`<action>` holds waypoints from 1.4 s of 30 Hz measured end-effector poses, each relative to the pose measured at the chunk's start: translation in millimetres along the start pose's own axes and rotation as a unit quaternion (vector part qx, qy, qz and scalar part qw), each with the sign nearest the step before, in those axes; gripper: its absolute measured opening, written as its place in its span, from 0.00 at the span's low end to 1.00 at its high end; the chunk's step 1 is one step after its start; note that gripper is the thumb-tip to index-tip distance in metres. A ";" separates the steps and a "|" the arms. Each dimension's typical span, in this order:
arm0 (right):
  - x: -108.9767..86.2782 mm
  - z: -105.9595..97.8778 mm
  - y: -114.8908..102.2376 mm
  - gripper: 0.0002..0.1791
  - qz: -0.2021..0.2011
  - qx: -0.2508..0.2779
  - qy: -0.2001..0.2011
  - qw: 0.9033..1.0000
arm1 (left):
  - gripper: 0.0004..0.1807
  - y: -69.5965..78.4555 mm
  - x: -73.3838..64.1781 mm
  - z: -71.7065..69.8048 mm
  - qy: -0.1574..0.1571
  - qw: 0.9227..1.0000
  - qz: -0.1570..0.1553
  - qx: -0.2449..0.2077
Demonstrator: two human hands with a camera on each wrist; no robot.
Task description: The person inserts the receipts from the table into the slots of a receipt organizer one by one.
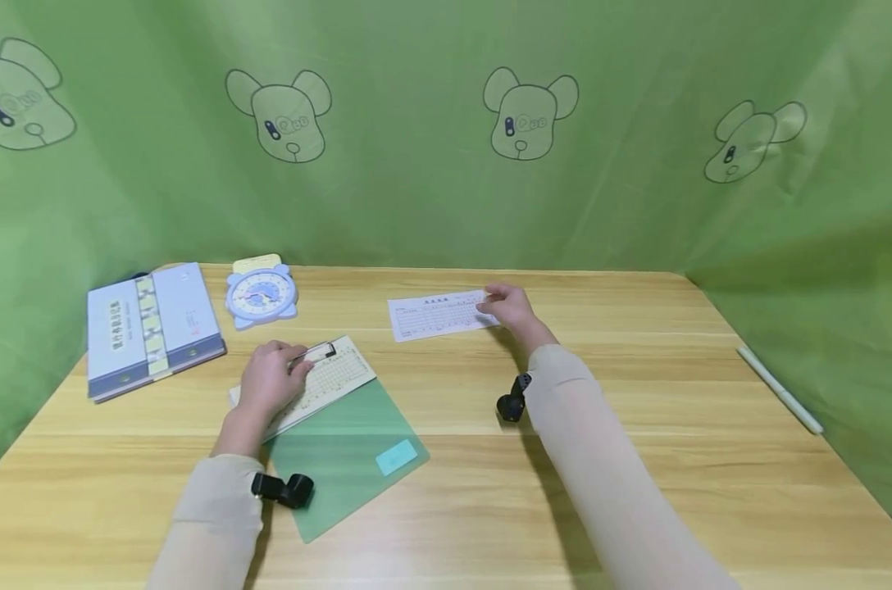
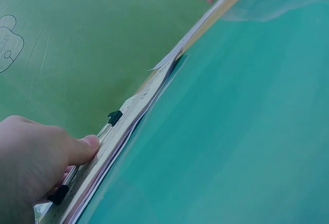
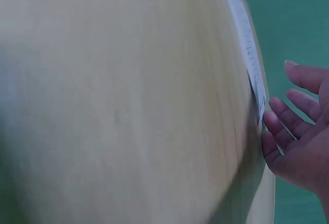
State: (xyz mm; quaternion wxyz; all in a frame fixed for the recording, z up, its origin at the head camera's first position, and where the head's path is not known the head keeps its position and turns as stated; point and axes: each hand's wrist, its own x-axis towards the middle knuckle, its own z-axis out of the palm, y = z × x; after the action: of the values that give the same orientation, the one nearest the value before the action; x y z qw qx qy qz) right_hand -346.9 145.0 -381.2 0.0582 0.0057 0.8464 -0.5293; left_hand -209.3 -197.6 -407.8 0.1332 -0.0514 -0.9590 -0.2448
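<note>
My left hand (image 1: 270, 378) is at the clip edge of a green translucent clip folder (image 1: 350, 467). Its thumb and fingers pinch a wire clip (image 1: 319, 352) with black ends, which lies over a stack of printed forms (image 2: 134, 112). In the left wrist view the thumb (image 2: 85, 149) rests across the clip between its two black ends. Farther back, a loose printed form (image 1: 434, 318) lies flat on the table. My right hand (image 1: 511, 310) is over its right end, fingers spread and loosely bent, fingertips (image 3: 272, 121) right at the paper's edge.
Blue-grey binders (image 1: 173, 328) with a patterned band lie at the left table edge. Beside them is a blue animal-shaped clock dial (image 1: 261, 295) with a yellow card behind it. A white stick (image 1: 780, 389) lies along the right edge, and green curtains (image 1: 416, 205) enclose the table.
</note>
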 end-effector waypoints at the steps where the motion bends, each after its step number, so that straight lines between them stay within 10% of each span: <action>1: 1.1 0.3 0.6 0.27 0.004 -0.006 0.001 1.000 | 0.17 0.1 0.0 0.1 -0.001 1.000 -0.001 -0.001; 12: 6.5 5.8 9.4 0.35 0.029 -0.071 -0.018 0.997 | 0.18 -0.5 0.1 1.9 -0.006 1.000 -0.013 -0.008; 22: 2.7 8.5 15.9 0.38 -0.012 -0.225 -0.005 0.974 | 0.18 -0.6 1.1 3.1 -0.004 1.000 -0.010 -0.007; 42: -7.5 13.2 17.5 0.28 -0.027 -0.248 0.030 0.968 | 0.18 -1.1 0.2 1.7 -0.007 1.000 -0.016 -0.006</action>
State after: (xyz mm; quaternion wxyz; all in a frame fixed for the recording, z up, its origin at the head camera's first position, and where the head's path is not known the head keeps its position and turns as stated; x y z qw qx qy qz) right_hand -337.0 141.2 -401.8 0.0180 -0.0156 0.9526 -0.3033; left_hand -210.1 -197.7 -409.7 0.1218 -0.0382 -0.9592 -0.2523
